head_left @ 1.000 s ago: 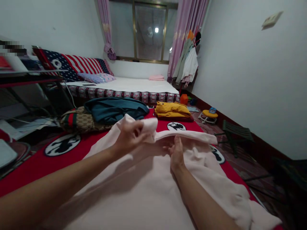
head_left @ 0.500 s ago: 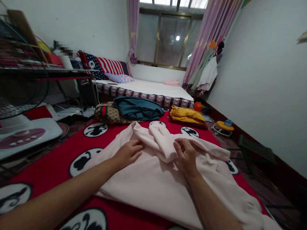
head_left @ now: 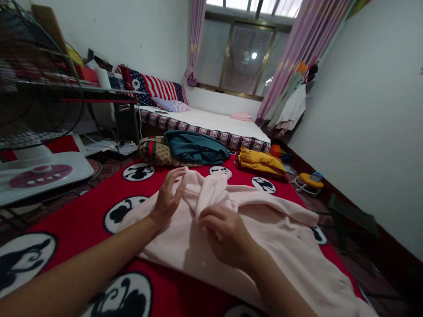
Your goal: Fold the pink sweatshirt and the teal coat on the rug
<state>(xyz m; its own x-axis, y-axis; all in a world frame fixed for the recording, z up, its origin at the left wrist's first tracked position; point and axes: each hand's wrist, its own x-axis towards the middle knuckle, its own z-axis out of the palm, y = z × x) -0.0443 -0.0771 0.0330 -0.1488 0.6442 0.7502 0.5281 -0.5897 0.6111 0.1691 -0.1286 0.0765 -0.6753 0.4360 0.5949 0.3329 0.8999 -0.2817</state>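
Observation:
A pale pink long-sleeved top lies spread on a red blanket printed with dark figures in white circles. One of its sleeves is folded inward over the body, and the other stretches out to the right. My right hand is closed on the end of the folded sleeve, its fingertips partly hidden. At the top's upper left edge, my left hand rests against the fabric with thumb and fingers apart.
Beyond the top lie a teal garment on a brown patterned one, and a folded yellow garment. A fan stands at left. On the right are a yellow stool and a dark green folding stool.
My right hand has moved left, bringing the sleeve end with it. My left hand has shifted up and left to the top's edge. The view has turned slightly left.

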